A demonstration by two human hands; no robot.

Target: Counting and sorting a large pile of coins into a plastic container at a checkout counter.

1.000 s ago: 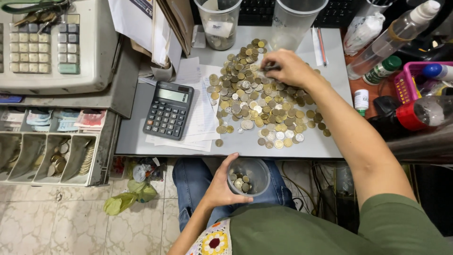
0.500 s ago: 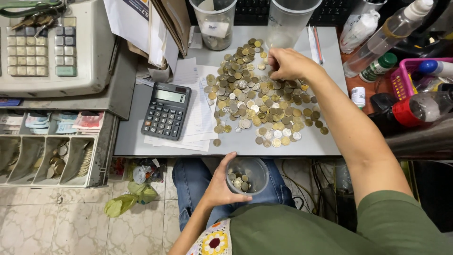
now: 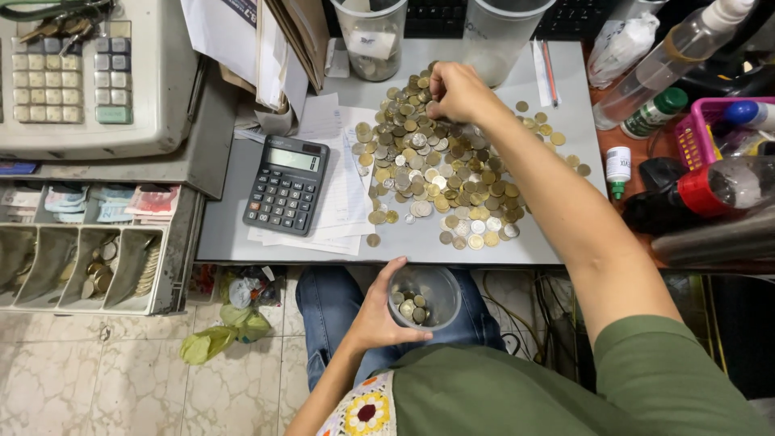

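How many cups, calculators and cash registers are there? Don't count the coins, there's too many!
Clear plastic cups: 3, one with coins held by the left hand, two at the desk's far edge
Calculator: 1
Cash register: 1
Total: 5

We see a grey surface [image 3: 557,242] with a broad heap of coins [image 3: 440,169] spread over its middle, gold and silver ones mixed, a few strays lying apart toward the right edge and one near the front edge; left of the heap lie white paper sheets [image 3: 343,190], and a dark calculator [image 3: 286,184] rests partly on them, tilted; at the far edge stand two clear plastic cups [image 3: 371,36], the left one holding some coins and a slip of paper, the right one [image 3: 499,36] close to the heap; a pen [image 3: 549,73] lies at the far right beside a small strip of paper; a stack of papers and folders [image 3: 266,48] leans in at the far left corner.
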